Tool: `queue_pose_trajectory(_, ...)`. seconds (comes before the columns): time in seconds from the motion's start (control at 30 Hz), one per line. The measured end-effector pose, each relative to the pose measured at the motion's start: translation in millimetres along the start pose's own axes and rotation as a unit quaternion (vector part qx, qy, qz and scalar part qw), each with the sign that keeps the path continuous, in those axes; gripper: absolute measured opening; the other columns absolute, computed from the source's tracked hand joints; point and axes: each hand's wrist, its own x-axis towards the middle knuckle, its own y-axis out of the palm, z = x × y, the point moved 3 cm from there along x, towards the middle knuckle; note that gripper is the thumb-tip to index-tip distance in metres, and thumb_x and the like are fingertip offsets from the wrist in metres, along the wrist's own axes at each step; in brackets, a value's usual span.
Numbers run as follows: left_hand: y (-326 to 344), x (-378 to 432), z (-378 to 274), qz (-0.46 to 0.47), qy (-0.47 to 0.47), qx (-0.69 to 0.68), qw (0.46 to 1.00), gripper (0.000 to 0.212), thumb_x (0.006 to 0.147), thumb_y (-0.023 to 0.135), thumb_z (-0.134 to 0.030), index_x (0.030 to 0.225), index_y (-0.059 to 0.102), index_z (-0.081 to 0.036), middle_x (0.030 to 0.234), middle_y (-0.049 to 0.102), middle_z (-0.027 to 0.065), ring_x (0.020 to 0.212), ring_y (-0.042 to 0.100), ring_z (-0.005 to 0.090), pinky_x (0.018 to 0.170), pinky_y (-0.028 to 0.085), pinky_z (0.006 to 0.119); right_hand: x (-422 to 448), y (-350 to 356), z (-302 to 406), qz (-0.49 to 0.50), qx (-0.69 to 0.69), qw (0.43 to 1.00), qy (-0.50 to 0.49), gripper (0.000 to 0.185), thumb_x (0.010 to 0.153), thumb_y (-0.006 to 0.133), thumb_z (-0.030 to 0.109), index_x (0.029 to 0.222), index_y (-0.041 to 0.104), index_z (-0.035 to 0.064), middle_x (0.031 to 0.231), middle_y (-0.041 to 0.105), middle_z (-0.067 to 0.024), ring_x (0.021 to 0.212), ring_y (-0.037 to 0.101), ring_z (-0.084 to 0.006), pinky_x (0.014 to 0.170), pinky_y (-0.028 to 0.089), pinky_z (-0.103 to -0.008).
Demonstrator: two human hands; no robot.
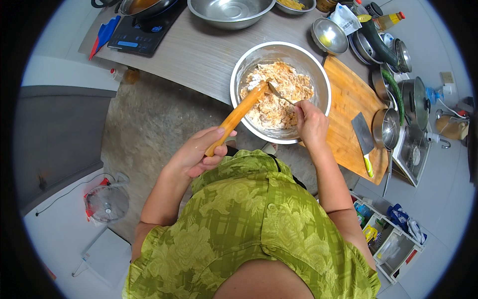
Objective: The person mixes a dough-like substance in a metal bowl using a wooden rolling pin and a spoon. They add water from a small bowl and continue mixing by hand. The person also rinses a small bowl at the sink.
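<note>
My left hand (203,151) grips the lower end of a wooden rolling pin (235,117). Its far end reaches over the rim of a wide stainless steel bowl (281,45) and is coated with a little dough. Between the thumb and fingers of my right hand (313,121) is the handle of a small metal spoon (282,95), whose tip touches the rolling pin's far end. Below them in the bowl lies a crumbly orange-and-white dough (287,82), with a patch of dry white flour at its left.
A wooden cutting board (340,97) to the right bears a cleaver (362,132) and a strainer (391,130). An induction cooker (143,35) with a pan (147,7) stands back left. Behind are a large metal basin (231,13) and a small metal bowl (328,35). A sink (410,157) adjoins the board.
</note>
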Motion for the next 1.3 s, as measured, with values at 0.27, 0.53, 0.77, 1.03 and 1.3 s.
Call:
queue_pose_trajectory(0.27, -5.0, -1.1, -0.5, 0.037, -0.010, -0.016, 0.999, 0.040, 0.104, 0.042, -0.030, 0.130, 0.048, 0.001, 0.063, 0.044, -0.0016, 0.038, 0.027, 0.0010, 0.031, 0.022, 0.016, 4.8, 3.5, -12.3, 0.016, -0.019, 0.999, 0.027, 0.010, 0.086, 0.066, 0.013, 0.081, 0.061, 0.0059, 0.075, 0.066, -0.0151, 0.068, 0.064, -0.0354, 0.060, 0.049, -0.0444)
queue_pose_trajectory(0.53, -2.9, -16.7, 1.9, 0.102, -0.034, -0.119, 0.987, 0.040, 0.104, 0.041, -0.032, 0.128, 0.050, -0.001, 0.063, 0.044, -0.0019, 0.040, 0.027, 0.0014, 0.034, 0.023, 0.016, 11.3, -1.7, -23.7, 0.041, -0.060, 0.991, 0.111, 0.012, 0.087, 0.067, 0.019, 0.084, 0.065, 0.0074, 0.071, 0.067, -0.0161, 0.067, 0.065, -0.0376, 0.060, 0.051, -0.0455)
queue_pose_trajectory(0.77, -1.1, -5.0, 16.3, 0.109, -0.035, -0.190, 0.975, 0.048, 0.106, 0.034, -0.037, 0.134, 0.044, 0.000, 0.062, 0.042, -0.0029, 0.038, 0.029, 0.0020, 0.032, 0.027, 0.015, -1.5, -32.4, -25.1, 0.011, 0.019, 0.987, 0.161, 0.011, 0.088, 0.066, 0.021, 0.086, 0.068, 0.0097, 0.072, 0.067, -0.0157, 0.067, 0.066, -0.0360, 0.061, 0.050, -0.0436)
queue_pose_trajectory(1.03, -3.5, 6.9, 14.7, 0.018, -0.017, -0.022, 0.999, 0.048, 0.103, 0.042, -0.043, 0.129, 0.049, -0.003, 0.075, 0.054, 0.0036, 0.056, 0.047, 0.0087, 0.042, 0.037, 0.022, -2.4, -19.0, -34.6, 0.039, -0.084, 0.985, 0.146, 0.017, 0.091, 0.064, 0.025, 0.085, 0.066, 0.0089, 0.071, 0.067, -0.0162, 0.066, 0.065, -0.0377, 0.059, 0.050, -0.0439)
queue_pose_trajectory(1.3, 6.6, 12.0, 0.6, -0.064, 0.036, 0.046, 0.996, 0.035, 0.099, 0.048, -0.033, 0.119, 0.051, -0.005, 0.078, 0.056, 0.0052, 0.053, 0.048, 0.0112, 0.043, 0.038, 0.023, -4.9, -41.5, -28.5, 0.016, 0.086, 0.977, 0.196, 0.020, 0.091, 0.065, 0.024, 0.089, 0.066, 0.0045, 0.073, 0.066, -0.0173, 0.067, 0.065, -0.0349, 0.061, 0.049, -0.0417)
